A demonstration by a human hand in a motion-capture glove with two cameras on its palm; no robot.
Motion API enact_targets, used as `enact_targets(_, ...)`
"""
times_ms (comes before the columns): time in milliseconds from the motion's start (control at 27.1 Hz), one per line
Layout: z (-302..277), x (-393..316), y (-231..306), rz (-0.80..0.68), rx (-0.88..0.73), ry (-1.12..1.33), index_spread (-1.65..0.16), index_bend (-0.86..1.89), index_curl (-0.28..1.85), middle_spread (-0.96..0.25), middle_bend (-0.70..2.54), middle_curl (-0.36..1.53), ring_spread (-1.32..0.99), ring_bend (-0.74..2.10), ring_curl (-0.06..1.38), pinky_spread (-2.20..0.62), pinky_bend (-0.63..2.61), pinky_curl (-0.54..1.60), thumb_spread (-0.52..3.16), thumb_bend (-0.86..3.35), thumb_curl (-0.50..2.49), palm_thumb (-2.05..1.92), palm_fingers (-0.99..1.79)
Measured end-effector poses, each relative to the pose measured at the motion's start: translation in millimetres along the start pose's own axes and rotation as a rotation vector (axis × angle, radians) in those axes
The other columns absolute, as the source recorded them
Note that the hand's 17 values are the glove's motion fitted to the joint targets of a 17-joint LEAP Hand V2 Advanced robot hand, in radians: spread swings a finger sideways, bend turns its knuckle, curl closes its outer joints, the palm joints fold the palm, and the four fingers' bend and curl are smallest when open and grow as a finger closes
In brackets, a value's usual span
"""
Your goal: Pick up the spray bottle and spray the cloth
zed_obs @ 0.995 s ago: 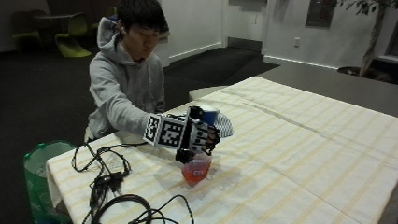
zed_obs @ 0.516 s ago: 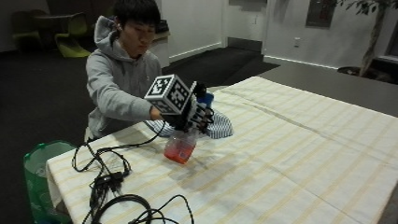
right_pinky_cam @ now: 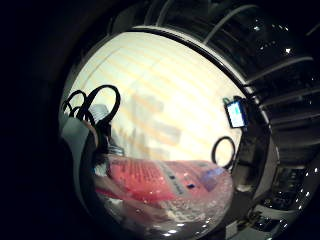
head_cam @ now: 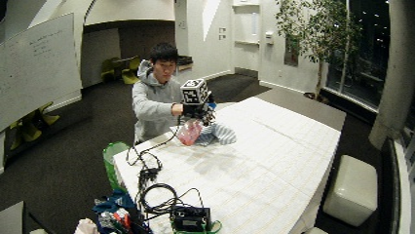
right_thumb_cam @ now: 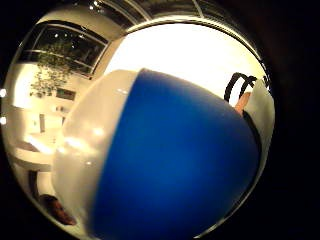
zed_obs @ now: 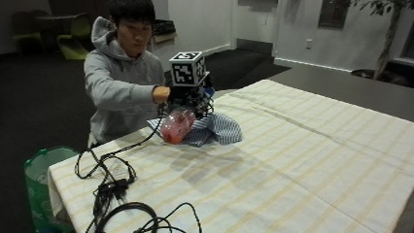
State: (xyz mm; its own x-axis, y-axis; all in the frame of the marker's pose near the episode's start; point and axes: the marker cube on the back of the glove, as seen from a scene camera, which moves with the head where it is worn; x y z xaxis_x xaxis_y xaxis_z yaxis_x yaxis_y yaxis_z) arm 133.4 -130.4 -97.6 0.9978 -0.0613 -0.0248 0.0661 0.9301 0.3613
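In the outside view my gloved right hand (zed_obs: 187, 97) grips the neck of the spray bottle (zed_obs: 177, 126), a clear bottle of pink liquid with a blue head. The bottle hangs tilted in the air, its base just over the near edge of the blue-and-white striped cloth (zed_obs: 218, 128), which lies crumpled on the table. The wide outside view shows the same: hand (head_cam: 195, 110), bottle (head_cam: 190, 132), cloth (head_cam: 219, 134). The pink bottle body (right_pinky_cam: 165, 185) fills much of the little finger side palm view. The blue spray head (right_thumb_cam: 175, 160) fills the thumb side palm view.
A white tablecloth with yellow stripes (zed_obs: 310, 160) covers the table. Black cables (zed_obs: 110, 187) trail over the near left corner. A green bag (zed_obs: 37, 177) stands on the floor beside that corner. The person's other hand is hidden.
My hand has lifted the bottle off the table, raised it and tilted it beside the cloth. The cloth, hidden behind the hand a second ago, now shows.
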Motion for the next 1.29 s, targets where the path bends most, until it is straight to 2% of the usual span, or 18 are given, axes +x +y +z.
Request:
enact_targets(295,43.8,-15.7,18.2,-0.008,-0.071,0.024,-0.22,0.4,0.54,-0.1,0.6,0.49,-0.19,0.58,0.45,-0.29,0.36,0.38,0.02,-0.03,0.69,1.03,1.39)
enact_targets(774,11.3,-30.9,25.8,-0.005,-0.01,0.037,-0.22,0.4,0.54,-0.1,0.6,0.49,-0.19,0.58,0.45,-0.29,0.36,0.38,0.01,-0.03,0.71,1.02,1.39)
enact_targets(1290,24.8,-35.8,27.4,-0.017,-0.008,0.015,-0.22,0.39,0.55,-0.1,0.6,0.49,-0.19,0.58,0.45,-0.29,0.35,0.39,0.01,-0.03,0.72,1.02,1.39)
